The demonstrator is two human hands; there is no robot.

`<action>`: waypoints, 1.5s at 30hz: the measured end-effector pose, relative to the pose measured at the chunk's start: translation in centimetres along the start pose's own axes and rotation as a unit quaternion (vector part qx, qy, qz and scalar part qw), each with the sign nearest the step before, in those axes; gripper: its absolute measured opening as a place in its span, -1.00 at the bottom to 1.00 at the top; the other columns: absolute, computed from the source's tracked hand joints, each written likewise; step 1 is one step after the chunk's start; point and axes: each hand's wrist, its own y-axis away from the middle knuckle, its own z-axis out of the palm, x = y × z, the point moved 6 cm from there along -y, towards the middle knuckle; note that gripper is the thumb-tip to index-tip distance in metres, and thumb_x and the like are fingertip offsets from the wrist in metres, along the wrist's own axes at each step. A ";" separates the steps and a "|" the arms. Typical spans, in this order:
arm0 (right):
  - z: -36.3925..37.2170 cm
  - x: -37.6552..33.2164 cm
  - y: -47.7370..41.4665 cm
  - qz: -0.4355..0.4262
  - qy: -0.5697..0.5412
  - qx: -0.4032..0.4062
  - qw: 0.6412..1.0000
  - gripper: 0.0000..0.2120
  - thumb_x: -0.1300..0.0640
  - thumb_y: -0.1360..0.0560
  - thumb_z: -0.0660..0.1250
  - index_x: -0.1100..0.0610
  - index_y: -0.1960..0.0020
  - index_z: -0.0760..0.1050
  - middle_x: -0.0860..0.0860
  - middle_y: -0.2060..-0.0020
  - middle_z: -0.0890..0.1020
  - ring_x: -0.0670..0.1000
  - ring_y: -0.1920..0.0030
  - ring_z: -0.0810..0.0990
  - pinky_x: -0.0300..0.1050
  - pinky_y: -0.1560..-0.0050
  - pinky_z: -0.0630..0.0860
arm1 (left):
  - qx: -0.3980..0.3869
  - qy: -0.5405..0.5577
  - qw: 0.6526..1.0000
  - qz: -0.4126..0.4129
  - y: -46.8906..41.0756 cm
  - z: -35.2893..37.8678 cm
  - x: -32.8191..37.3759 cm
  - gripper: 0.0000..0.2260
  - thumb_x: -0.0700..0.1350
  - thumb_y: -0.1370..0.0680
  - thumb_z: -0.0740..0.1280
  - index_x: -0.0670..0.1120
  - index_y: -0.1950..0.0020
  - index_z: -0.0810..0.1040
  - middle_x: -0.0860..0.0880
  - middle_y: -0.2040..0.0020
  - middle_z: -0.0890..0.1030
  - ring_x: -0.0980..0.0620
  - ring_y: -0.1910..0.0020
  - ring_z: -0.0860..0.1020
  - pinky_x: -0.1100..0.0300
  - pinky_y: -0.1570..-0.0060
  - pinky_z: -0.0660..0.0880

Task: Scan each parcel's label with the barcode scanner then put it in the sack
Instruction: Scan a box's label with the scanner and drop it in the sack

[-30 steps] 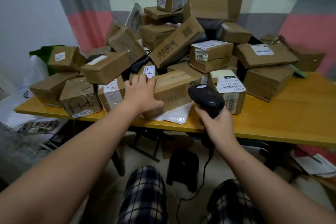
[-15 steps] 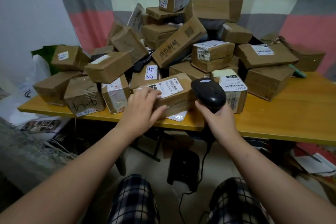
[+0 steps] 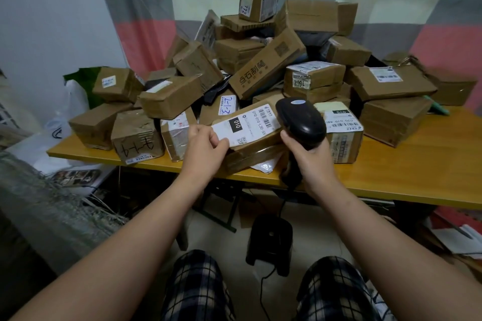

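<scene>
Yellow table heaped w/ cardboard parcels, bulk prob. unscanned. L hand grips one parcel at table's front edge, thumb pinching corner of label, label up. R hand wrapped round scanner, head over barcode. Scan under way; sacking left. White bag off table's left end, maybe sack.

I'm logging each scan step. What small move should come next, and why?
Probably tip the barcode scanner toward the label and trigger it: the left hand holds the parcel label-up, the right hand grips the scanner, its head right beside the label.
</scene>
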 end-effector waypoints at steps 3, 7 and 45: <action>-0.9 -1.9 0.1 -0.054 -0.007 0.051 0.997 -0.37 0.11 -0.40 0.50 0.10 -0.41 0.37 -0.09 -0.22 0.54 -0.22 -0.20 0.49 -0.55 -0.06 0.41 | -0.030 0.029 0.999 -0.012 -0.3 0.0 0.3 -0.68 -0.15 -0.48 0.42 -0.06 -0.15 0.36 -0.01 -0.19 0.24 -0.04 -0.10 0.46 0.11 -0.23 0.41; -1.6 -3.9 -0.2 -0.082 -0.027 0.070 0.994 -0.44 0.16 -0.41 0.49 0.09 -0.36 0.39 -0.10 -0.18 0.53 -0.24 -0.15 0.48 -0.60 0.00 0.38 | -0.170 -0.026 0.985 0.013 -0.8 1.5 0.8 -0.21 -0.05 -0.43 0.50 0.03 -0.54 0.13 -0.07 -0.39 0.23 -0.07 -0.38 0.30 0.05 -0.41 0.22; 0.2 -2.8 3.7 -0.016 0.098 -0.052 0.994 -0.75 0.14 -0.49 0.40 0.18 0.34 0.53 0.05 0.56 0.54 0.05 0.53 0.54 -0.10 0.43 0.51 | -0.126 0.187 0.974 -0.026 -1.5 2.8 -0.5 -0.15 -0.02 -0.44 0.49 0.14 -0.54 -0.01 -0.04 -0.29 0.38 0.01 -0.32 0.37 0.20 -0.13 0.44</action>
